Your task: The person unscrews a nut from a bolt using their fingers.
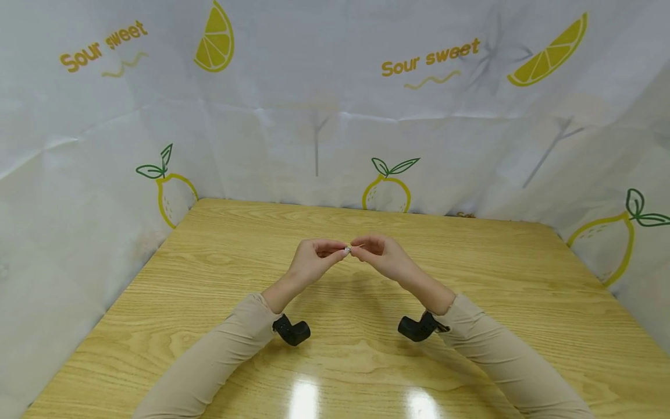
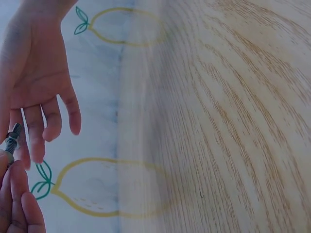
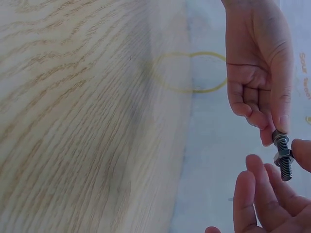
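Observation:
Both hands meet above the middle of the table in the head view, with a small metal bolt (image 1: 348, 249) between their fingertips. My left hand (image 1: 313, 259) pinches the bolt at its head end; in the right wrist view its thumb presses there, beside what look like washers (image 3: 280, 139). A hex nut (image 3: 283, 157) sits partway along the threaded shank, whose bare tip (image 3: 286, 173) sticks out beyond it. Thumb and index finger of my right hand (image 1: 384, 256) are at the nut, the thumb touching its side. The other right fingers are loosely extended in the left wrist view.
Beneath the hands is a wood-grain table (image 1: 235, 233). A white curtain (image 1: 293, 145) printed with lemons stands behind it and at both sides. Black wrist devices (image 1: 293, 330) stick out from both cuffs over the table.

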Action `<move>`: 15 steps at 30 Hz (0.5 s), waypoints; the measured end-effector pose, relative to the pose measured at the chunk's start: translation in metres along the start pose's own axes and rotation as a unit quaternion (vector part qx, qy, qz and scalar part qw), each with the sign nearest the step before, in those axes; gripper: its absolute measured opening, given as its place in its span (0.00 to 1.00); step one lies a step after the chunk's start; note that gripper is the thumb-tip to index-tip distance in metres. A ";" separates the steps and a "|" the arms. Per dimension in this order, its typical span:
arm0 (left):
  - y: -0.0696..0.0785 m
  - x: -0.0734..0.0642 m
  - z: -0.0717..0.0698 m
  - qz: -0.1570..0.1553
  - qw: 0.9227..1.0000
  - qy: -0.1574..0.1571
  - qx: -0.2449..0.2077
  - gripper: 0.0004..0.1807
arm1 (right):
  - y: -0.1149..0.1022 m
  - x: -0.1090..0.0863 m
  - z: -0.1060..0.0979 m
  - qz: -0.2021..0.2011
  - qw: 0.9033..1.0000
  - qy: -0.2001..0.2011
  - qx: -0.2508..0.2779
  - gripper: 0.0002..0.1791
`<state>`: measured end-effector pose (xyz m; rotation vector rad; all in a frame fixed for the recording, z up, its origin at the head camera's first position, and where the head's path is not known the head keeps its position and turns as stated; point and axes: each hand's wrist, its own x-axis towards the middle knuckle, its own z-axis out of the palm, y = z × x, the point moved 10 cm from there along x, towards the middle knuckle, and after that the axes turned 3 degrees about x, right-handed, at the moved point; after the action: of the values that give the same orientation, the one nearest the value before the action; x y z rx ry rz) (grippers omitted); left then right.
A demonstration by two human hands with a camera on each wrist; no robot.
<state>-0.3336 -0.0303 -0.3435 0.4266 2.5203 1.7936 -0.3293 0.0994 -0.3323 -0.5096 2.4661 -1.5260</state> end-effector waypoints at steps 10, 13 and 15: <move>0.000 -0.001 -0.001 0.003 1.000 0.002 -0.007 0.14 | -0.003 -0.001 -0.001 -0.016 1.000 0.009 0.005 0.18; 0.001 -0.001 0.000 0.004 1.000 0.002 -0.004 0.14 | -0.003 -0.001 -0.001 -0.017 1.000 0.006 0.007 0.21; 0.001 -0.001 -0.001 0.004 1.000 0.003 0.000 0.14 | -0.002 -0.001 0.000 -0.008 1.000 0.000 0.003 0.22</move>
<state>-0.3328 -0.0307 -0.3426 0.4334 2.5273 1.7995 -0.3281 0.0991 -0.3305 -0.5282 2.4621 -1.5392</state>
